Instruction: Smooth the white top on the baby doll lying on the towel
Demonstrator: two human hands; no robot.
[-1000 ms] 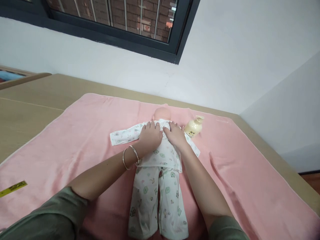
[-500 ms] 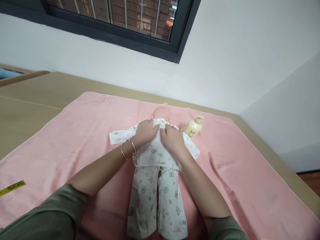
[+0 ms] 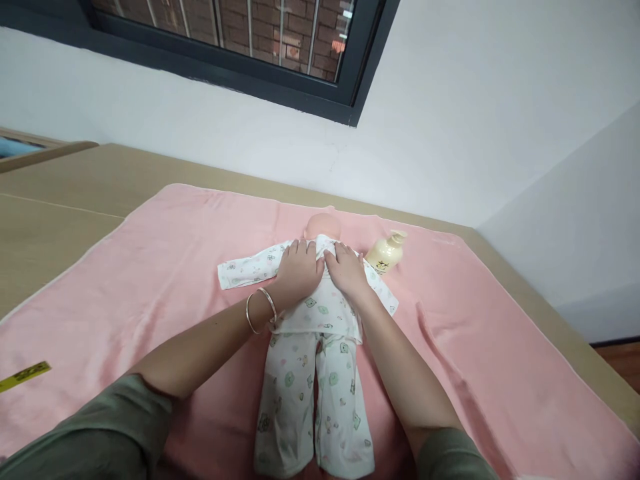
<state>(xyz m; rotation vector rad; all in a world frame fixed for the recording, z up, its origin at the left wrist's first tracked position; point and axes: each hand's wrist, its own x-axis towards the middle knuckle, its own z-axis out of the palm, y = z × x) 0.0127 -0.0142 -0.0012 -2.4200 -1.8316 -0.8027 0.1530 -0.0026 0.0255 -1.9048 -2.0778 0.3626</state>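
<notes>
A baby doll [image 3: 323, 225] lies on a pink blanket [image 3: 190, 233], its head toward the wall and its face out of sight. It wears a white printed top [image 3: 320, 313] and matching trousers [image 3: 290, 400]. My left hand [image 3: 300, 270], with a bangle at the wrist, rests flat on the left side of the doll's upper body, fingers stretched toward its shoulder. Beside it, my right hand [image 3: 347, 270] lies flat on the right side, with the thumbs close together at the middle. Neither hand grips anything. Just right of my right hand is a cream pump bottle [image 3: 387, 253].
The blanket covers much of a wooden surface [image 3: 65, 193]. A yellow strip with dark marks [image 3: 25, 377] lies at the left edge. Behind stand a white wall [image 3: 425, 133] and a dark-framed window [image 3: 345, 100].
My left hand has shifted slightly right and turned, its fingers now pointing more toward the doll's head. My right hand's fingers have straightened a little. Doll and bottle stay in place.
</notes>
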